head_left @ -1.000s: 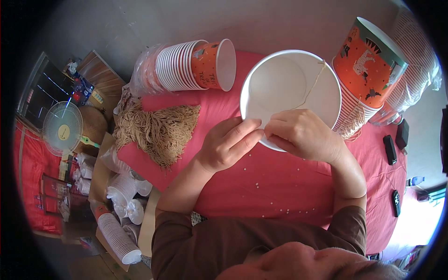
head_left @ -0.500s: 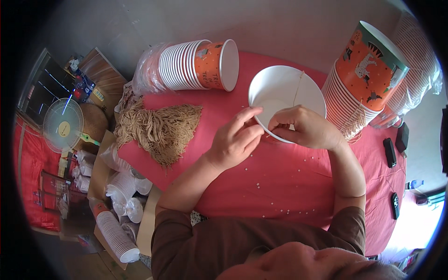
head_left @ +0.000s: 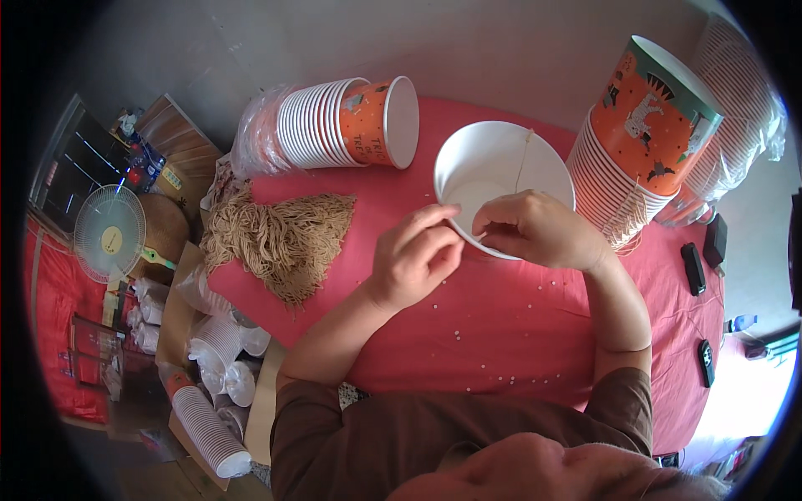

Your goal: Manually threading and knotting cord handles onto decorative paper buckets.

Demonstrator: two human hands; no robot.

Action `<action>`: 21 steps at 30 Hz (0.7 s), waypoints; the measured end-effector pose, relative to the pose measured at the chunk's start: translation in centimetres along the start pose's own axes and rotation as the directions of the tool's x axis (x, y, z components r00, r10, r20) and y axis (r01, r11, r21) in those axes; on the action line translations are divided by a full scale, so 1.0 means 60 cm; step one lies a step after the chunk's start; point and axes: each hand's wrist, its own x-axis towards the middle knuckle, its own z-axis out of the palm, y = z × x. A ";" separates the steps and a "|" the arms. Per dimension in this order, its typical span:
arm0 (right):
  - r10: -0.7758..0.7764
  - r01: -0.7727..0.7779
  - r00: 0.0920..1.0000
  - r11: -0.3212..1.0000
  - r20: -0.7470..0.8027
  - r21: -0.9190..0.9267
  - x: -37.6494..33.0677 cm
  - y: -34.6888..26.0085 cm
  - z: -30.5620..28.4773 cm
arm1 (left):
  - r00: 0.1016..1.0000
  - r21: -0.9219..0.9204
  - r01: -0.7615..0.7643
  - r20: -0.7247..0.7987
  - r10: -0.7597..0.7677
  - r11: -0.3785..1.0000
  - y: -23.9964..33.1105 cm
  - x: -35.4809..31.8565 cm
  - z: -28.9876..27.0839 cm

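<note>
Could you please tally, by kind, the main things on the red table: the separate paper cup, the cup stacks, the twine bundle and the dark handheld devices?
Single white paper cup, held at its rim by both hands: 1
Stacks of orange printed cups, one lying, one upright: 2
Bundle of tan twine: 1
Dark handheld devices: 3
Total: 7

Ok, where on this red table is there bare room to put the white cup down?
Bare red cloth lies in front of the hands, dotted with tiny white bits. A smaller patch sits between the string bundle and the left hand. The back edge is crowded: lying cup stack, white cup, tall stacks.
</note>
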 end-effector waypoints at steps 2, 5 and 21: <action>-0.002 0.000 1.000 0.997 -0.029 -0.082 -0.006 -0.004 -0.006 | 0.998 -0.042 0.056 -0.036 -0.058 0.998 -0.002 0.008 -0.019; 0.070 -0.093 0.991 0.972 -0.112 -0.215 -0.015 -0.011 -0.019 | 0.917 -0.447 0.307 -0.098 -0.387 0.841 -0.009 0.006 -0.032; 0.061 -0.025 0.977 0.984 -0.204 0.176 -0.023 -0.042 -0.036 | 0.676 -0.635 0.721 0.555 -0.485 0.278 0.026 0.076 -0.040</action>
